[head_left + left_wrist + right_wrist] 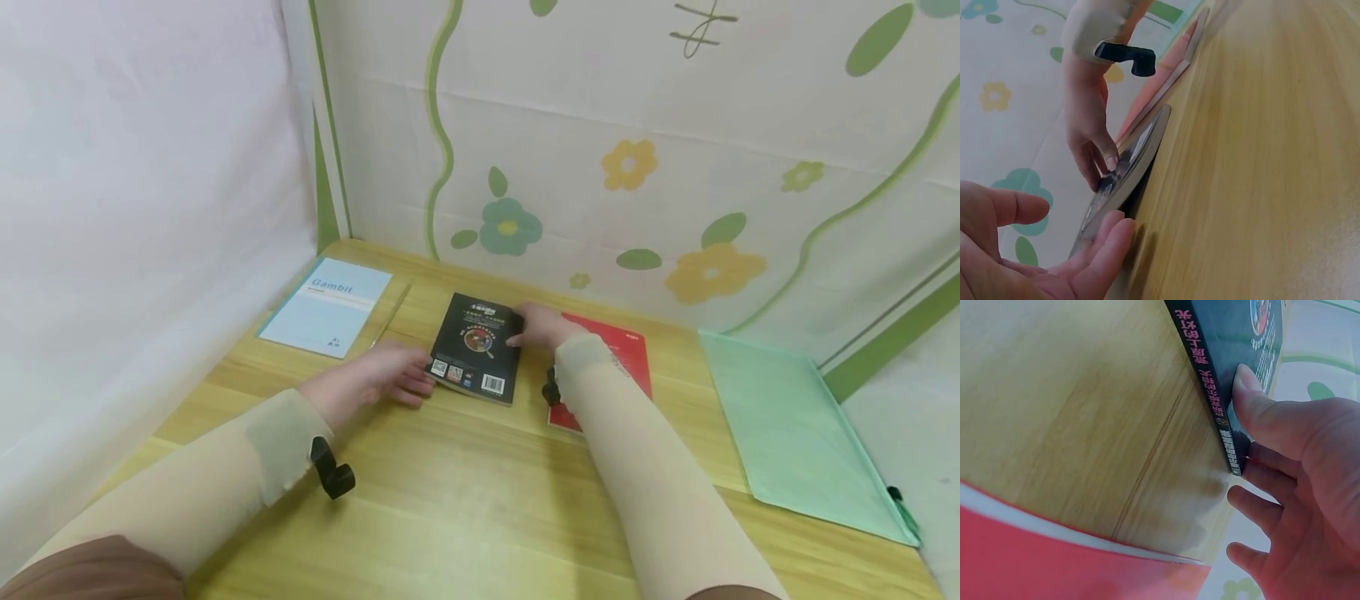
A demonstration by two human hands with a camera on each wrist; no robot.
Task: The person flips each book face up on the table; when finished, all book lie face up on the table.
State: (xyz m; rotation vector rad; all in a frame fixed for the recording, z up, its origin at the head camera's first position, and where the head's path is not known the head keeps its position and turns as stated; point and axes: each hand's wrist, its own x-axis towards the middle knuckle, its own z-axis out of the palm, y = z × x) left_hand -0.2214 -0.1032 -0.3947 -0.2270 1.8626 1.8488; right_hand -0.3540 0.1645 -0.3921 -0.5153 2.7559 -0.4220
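A black book (477,346) with barcodes and a round picture on its cover sits near the back of the table, its edge slightly raised in the left wrist view. My right hand (542,325) pinches its far right corner, thumb (1249,384) on the cover and fingers at the edge beneath. Pink lettering runs along the spine (1200,375) in the right wrist view. At the book's near left corner is my left hand (390,373), its fingers (1107,256) extended and the thumb held apart. Whether those fingertips touch the book is unclear.
Left of the black book lie a pale blue "Gambit" notebook (327,307) and a thin stick-like item (392,315). A red book (626,354) lies partly under my right forearm. Farther right is a mint-green pouch (802,433). Flower-patterned cloth (570,108) hangs behind the table.
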